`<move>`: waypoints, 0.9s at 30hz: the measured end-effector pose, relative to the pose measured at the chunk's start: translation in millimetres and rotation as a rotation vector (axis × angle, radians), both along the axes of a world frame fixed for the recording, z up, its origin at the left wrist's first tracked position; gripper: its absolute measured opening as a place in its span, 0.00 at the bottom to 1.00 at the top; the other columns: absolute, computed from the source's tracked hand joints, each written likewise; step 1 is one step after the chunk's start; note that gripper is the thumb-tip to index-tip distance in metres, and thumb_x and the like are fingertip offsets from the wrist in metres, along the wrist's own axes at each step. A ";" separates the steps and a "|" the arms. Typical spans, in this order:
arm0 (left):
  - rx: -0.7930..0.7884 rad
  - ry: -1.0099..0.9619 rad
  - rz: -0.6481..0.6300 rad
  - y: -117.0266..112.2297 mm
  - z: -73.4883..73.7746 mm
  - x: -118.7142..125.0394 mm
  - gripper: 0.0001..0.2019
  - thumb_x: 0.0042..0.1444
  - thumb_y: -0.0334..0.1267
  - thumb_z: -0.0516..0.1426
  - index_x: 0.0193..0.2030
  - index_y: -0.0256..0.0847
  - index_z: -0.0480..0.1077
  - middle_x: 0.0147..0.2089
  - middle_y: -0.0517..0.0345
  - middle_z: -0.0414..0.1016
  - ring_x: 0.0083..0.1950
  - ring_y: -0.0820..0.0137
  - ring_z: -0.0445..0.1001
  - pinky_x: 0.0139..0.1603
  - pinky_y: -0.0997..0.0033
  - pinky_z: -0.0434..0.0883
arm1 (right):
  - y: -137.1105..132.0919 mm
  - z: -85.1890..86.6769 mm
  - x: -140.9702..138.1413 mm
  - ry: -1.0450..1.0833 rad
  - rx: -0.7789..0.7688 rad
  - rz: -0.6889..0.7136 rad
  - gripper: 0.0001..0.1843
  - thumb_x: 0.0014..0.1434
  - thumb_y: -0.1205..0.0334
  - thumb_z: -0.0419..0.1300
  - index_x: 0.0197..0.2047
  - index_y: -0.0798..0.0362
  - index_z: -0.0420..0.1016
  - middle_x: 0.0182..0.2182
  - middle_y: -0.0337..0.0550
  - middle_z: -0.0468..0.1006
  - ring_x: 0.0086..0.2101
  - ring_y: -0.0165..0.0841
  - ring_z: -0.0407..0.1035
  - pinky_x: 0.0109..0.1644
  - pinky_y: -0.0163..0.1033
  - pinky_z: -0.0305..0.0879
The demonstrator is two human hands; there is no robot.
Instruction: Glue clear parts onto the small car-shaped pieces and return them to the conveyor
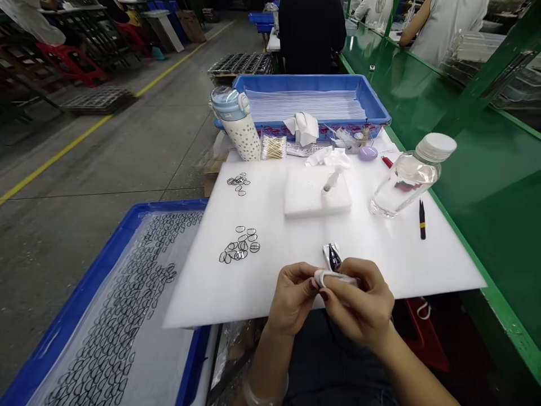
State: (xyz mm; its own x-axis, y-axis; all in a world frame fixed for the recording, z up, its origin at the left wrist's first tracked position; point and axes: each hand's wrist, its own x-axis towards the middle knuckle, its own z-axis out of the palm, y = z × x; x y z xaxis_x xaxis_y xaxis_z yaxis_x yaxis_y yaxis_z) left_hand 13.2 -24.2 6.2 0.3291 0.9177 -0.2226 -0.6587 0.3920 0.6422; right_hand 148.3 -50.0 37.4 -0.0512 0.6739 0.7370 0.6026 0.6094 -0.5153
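Note:
Both my hands meet at the near edge of a white foam board [296,237]. My right hand [361,304] is closed round a small white cloth [333,277] and a little dark-and-white part [332,256] that sticks up from it. My left hand [293,296] pinches the cloth's left end with its fingertips. A pile of thin black rings [239,246] lies on the board to the left of my hands. A smaller ring pile [239,182] lies farther back.
A blue tray [63,332] lined with several rows of rings sits at the left. On the board are a white foam block [315,194] with a dispenser, a clear bottle [408,177] and black tweezers [421,219]. Behind stand a spotted flask [239,127], cotton swabs [273,146] and another blue tray [372,101]. People work farther back.

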 end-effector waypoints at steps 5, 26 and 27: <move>0.006 -0.003 -0.015 0.1 0.9 -0.6 0.15 0.33 0.43 0.77 0.25 0.40 0.80 0.25 0.57 0.81 0.25 0.74 0.77 0.28 0.79 0.75 | -7.1 11.0 13.9 -0.208 0.022 0.018 0.08 0.61 0.69 0.59 0.43 0.52 0.76 0.34 0.43 0.72 0.25 0.27 0.67 0.25 0.33 0.67; 0.110 0.037 -0.050 -0.8 -2.6 -5.3 0.11 0.42 0.42 0.74 0.31 0.44 0.82 0.28 0.58 0.82 0.29 0.75 0.79 0.33 0.82 0.76 | 6.1 -20.4 53.1 0.079 -0.322 -0.050 0.07 0.63 0.69 0.60 0.35 0.55 0.80 0.26 0.41 0.77 0.23 0.27 0.68 0.23 0.32 0.61; 0.107 0.052 -0.048 -1.0 -2.8 -5.7 0.11 0.41 0.43 0.75 0.30 0.44 0.82 0.28 0.58 0.82 0.29 0.75 0.79 0.32 0.82 0.76 | 5.0 -23.4 52.8 0.074 -0.323 -0.049 0.07 0.63 0.69 0.60 0.35 0.55 0.80 0.26 0.41 0.77 0.23 0.26 0.68 0.22 0.31 0.60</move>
